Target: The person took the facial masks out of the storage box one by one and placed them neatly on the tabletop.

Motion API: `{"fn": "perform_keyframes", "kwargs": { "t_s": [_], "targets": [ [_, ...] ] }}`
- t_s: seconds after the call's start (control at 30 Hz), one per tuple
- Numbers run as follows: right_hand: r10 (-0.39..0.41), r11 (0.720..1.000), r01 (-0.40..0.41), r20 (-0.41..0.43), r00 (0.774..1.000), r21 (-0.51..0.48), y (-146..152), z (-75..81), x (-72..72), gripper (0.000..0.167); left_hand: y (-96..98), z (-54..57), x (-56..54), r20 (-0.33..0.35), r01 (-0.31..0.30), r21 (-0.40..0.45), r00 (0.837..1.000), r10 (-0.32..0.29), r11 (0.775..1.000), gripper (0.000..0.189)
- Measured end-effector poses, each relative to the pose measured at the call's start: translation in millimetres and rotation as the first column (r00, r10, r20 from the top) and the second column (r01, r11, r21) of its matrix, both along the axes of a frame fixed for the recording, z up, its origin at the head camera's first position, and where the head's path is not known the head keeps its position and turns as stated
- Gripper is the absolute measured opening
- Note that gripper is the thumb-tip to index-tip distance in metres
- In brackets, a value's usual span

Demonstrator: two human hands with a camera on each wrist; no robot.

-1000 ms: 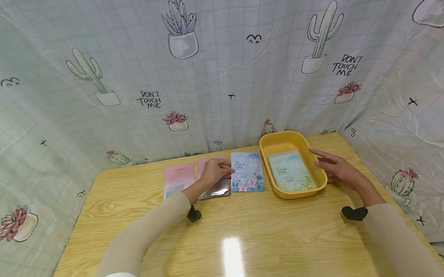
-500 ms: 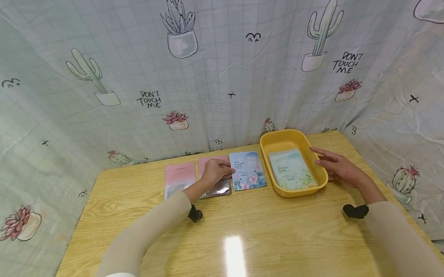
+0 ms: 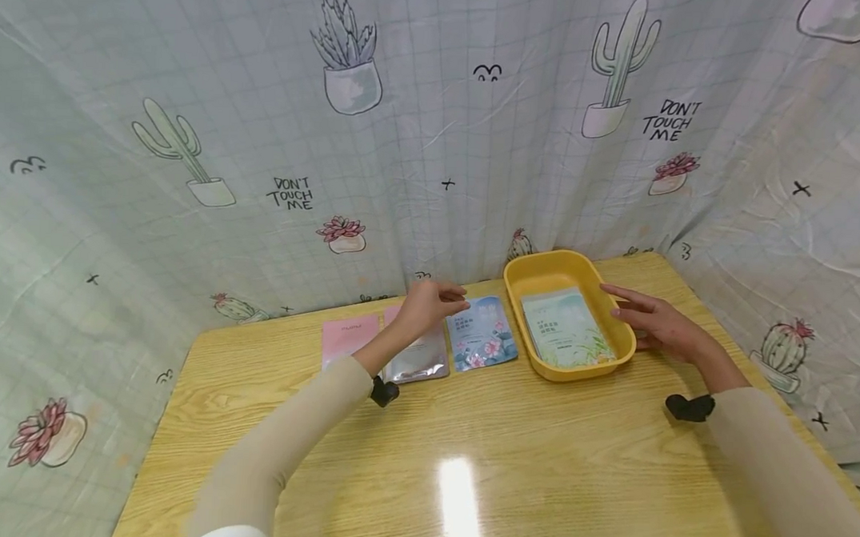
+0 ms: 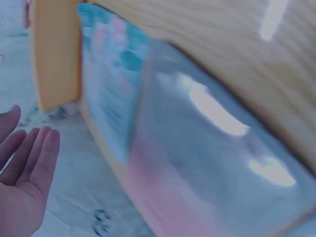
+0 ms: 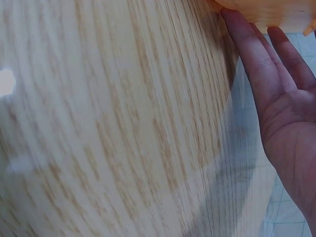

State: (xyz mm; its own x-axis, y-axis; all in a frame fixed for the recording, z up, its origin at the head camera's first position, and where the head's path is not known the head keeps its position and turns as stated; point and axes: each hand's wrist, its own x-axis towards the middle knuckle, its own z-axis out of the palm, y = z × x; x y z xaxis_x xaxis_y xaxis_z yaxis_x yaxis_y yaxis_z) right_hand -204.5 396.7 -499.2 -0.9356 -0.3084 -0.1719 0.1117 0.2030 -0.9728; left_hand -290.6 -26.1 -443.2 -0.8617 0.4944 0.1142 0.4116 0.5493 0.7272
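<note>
My left hand [image 3: 428,307] is raised over the row of flat packets, its fingers [image 4: 42,158] extended and holding nothing. Beneath and beside it lie a pink-and-silver packet [image 3: 420,360] and a blue packet with pink flowers [image 3: 486,343]. Farther left is a pink packet [image 3: 346,337], partly covered by my forearm. On the right stands a yellow plastic bin [image 3: 554,266] with pale green packets [image 3: 566,330] stacked inside. My right hand [image 3: 665,331] touches the bin's right side with nearly straight fingers [image 5: 249,44], some of them hidden behind its wall.
All of this is on a wooden table [image 3: 537,457], near its back edge. A curtain [image 3: 407,139] printed with cacti hangs right behind and along both sides. Light glares off the tabletop and off the silver packet.
My left hand has lifted off the pink-and-silver packet and shifted back and slightly right, uncovering more of it. The blue packet turned slightly earlier on. My right hand stays at the bin.
</note>
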Motion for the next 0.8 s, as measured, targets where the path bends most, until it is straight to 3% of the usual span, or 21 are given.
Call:
{"fn": "perform_keyframes", "kwargs": {
  "t_s": [0.13,0.23,0.47,0.63,0.8],
  "targets": [
    [-0.005,1.000,0.005,0.006,1.000,-0.006,1,2.4,2.7,0.059,28.7,11.2,-3.2,-0.036,0.082,-0.026,0.996,-0.083,0.996,0.029],
    [-0.021,1.000,0.021,0.011,1.000,0.005,1,3.0,4.7,0.059,53.1,17.3,-5.8,-0.033,0.172,-0.062,0.984,-0.175,0.983,0.036],
    [-0.019,1.000,0.019,0.008,1.000,0.009,0,-1.6,2.1,0.060,111.4,25.8,-12.9,-0.034,0.340,-0.244,0.933,-0.359,0.908,0.040],
    [-0.032,0.999,0.032,0.022,0.999,0.014,-1,-3.5,-1.1,0.060,143.5,27.8,-22.1,0.050,0.404,-0.255,0.913,-0.406,0.878,0.039],
    [-0.026,1.000,0.026,0.026,0.999,0.009,-2,-2.9,-1.8,0.060,164.1,19.2,-31.3,0.100,0.394,-0.313,0.918,-0.383,0.864,0.038]
  ]
}}
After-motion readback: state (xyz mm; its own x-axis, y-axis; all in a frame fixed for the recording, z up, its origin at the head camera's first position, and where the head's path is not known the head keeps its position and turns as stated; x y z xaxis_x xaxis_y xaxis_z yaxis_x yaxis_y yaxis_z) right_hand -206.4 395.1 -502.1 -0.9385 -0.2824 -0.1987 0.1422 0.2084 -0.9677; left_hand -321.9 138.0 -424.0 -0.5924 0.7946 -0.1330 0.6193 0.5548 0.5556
